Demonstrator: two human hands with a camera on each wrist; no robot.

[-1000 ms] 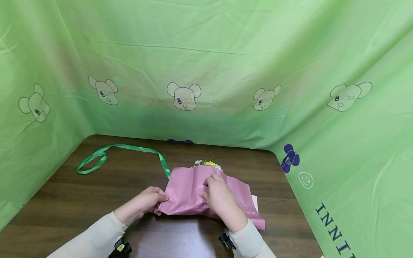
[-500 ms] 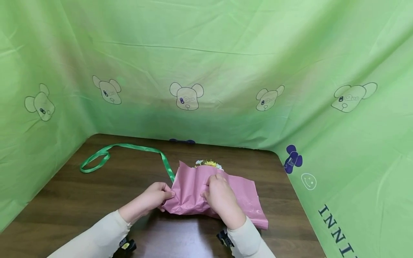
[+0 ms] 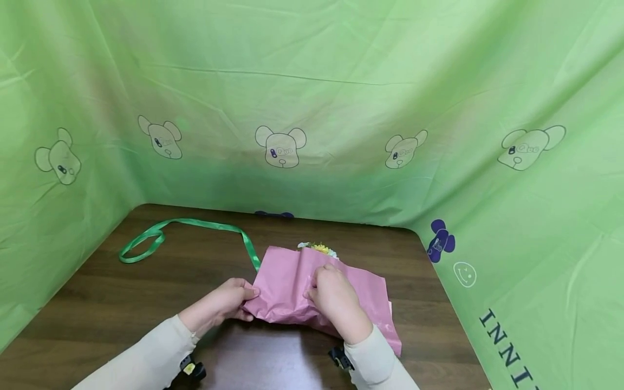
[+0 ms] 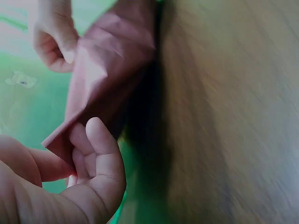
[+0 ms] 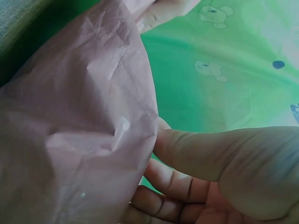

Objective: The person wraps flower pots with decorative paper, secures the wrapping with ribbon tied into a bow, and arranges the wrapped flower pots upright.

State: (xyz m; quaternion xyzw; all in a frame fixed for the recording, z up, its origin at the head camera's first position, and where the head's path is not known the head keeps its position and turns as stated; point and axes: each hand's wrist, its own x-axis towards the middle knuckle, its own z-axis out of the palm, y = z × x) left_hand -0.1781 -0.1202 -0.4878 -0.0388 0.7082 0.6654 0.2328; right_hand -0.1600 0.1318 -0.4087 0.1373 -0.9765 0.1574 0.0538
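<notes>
A sheet of pink wrapping paper (image 3: 283, 281) is folded over a small bunch of flowers (image 3: 320, 248), whose yellow and white heads show past its far edge. My left hand (image 3: 226, 304) pinches the paper's near left corner; in the left wrist view the fingers (image 4: 100, 140) curl at that corner. My right hand (image 3: 333, 295) is over the middle of the paper and pinches it between thumb and bent fingers. In the right wrist view the thumb (image 5: 187, 147) meets the paper's edge. The flower stems are hidden under the paper.
A green ribbon (image 3: 209, 223) runs from behind the paper's left side to a loop at the table's far left. The brown wooden table (image 3: 122, 325) is enclosed by a green printed cloth (image 3: 341, 97) at the back and sides. A pale edge shows at the paper's right.
The paper's left side has been drawn slightly right with my left hand; its far left corner rose, then dropped a little. My right hand has stayed nearly in place.
</notes>
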